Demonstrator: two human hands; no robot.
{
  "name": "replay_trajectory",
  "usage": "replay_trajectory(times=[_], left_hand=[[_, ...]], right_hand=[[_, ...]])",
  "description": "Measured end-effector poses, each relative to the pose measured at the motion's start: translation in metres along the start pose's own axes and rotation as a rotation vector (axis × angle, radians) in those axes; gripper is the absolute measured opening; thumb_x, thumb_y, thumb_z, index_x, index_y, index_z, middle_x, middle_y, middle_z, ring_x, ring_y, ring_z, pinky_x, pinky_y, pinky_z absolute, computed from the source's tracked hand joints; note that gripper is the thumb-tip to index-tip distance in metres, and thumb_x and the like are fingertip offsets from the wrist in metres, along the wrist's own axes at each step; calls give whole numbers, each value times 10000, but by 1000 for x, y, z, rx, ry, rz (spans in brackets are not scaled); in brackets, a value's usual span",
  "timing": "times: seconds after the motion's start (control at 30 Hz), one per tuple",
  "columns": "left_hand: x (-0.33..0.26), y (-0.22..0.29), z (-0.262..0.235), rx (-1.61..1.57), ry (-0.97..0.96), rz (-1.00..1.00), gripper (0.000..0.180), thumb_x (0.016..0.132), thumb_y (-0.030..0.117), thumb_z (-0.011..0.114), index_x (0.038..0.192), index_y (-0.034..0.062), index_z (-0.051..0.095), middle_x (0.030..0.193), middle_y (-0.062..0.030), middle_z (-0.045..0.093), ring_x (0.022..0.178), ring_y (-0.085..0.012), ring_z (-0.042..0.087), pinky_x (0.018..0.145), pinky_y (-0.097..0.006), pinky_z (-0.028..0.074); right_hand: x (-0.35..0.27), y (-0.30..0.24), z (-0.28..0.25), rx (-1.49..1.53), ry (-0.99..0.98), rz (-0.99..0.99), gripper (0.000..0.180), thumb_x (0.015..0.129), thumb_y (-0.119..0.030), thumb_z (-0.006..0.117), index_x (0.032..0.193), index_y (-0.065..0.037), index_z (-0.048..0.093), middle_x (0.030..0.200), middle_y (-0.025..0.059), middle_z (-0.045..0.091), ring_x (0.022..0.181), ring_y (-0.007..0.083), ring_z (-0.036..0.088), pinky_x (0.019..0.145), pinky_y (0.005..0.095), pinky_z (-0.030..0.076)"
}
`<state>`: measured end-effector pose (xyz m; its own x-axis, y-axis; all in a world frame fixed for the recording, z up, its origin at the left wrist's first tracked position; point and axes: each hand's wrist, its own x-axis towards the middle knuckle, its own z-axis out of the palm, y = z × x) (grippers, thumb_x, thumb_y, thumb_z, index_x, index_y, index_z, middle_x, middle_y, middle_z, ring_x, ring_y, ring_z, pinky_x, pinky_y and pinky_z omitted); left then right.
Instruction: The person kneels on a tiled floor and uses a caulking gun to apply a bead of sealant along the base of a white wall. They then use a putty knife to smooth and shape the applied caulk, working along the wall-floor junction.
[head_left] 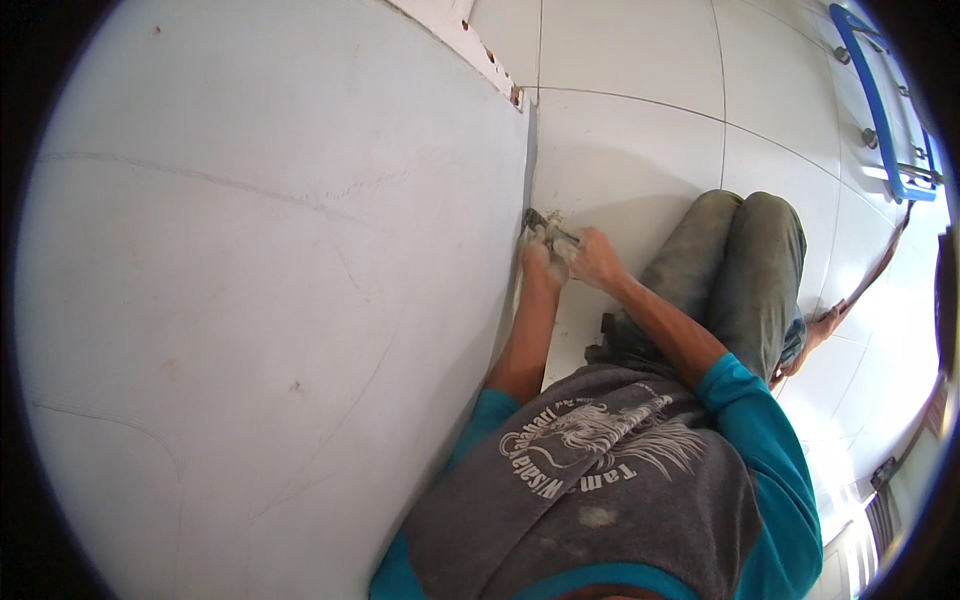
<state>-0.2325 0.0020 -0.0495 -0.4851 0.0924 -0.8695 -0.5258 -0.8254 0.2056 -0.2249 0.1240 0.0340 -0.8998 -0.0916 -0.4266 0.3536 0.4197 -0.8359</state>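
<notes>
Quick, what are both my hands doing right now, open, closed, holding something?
Left hand: at a small dark object; too blurred to tell whether it's closed on it.
Right hand: looks closed; what's in it can't be told.

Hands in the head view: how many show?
2: the left hand close beside the pale wall, and the right hand just right of it, above the tiled floor.

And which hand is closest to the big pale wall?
The left hand. It's right by the bottom edge of the wall, while the right hand is farther out, toward the knees.
</notes>
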Motion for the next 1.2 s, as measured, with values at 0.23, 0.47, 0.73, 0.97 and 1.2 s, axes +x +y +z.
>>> replay_trajectory(times=[0.23, 0.47, 0.73, 0.97, 1.2], left_hand=[[4, 2, -6, 2, -10, 42, 377, 1164, 315, 352, 1297, 44, 577, 1219, -129, 642, 1109, -288, 655, 950, -439, 583], [-5, -2, -7, -28, 1, 49, 356, 1161, 282, 354, 1318, 44, 567, 1238, -130, 630, 1111, -293, 644, 961, -442, 566], [-21, 5, 0, 89, -20, 55, 322, 1161, 218, 340, 1378, 48, 505, 1203, -126, 625, 1034, -274, 660, 902, -434, 591], [-32, 6, 2, 89, 5, 60, 317, 1163, 231, 344, 1381, 69, 508, 1223, -126, 629, 1046, -284, 666, 922, -444, 592], [-17, 2, -6, -31, 69, 6, 389, 1163, 321, 359, 1315, 46, 587, 1253, -131, 650, 1137, -312, 638, 1030, -462, 533]], right_hand=[[-10, -18, 0, -60, -24, 83, 381, 943, -289, 622, 1154, 14, 715, 920, 320, 705, 864, 475, 701, 818, 521, 527], [-14, -12, 2, 123, 27, 56, 402, 945, -292, 616, 1210, -7, 717, 905, 306, 700, 824, 407, 721, 801, 492, 531], [-18, 2, 10, -13, 26, 18, 456, 947, -259, 626, 1357, -66, 684, 996, 309, 710, 878, 458, 696, 838, 480, 549], [-19, 1, 16, -37, -15, 29, 486, 931, -285, 621, 1374, -96, 678, 992, 313, 708, 931, 500, 688, 854, 522, 546], [-17, 0, 9, -16, -33, 32, 450, 928, -274, 603, 1317, -68, 695, 1069, 331, 703, 979, 512, 681, 909, 535, 539]])
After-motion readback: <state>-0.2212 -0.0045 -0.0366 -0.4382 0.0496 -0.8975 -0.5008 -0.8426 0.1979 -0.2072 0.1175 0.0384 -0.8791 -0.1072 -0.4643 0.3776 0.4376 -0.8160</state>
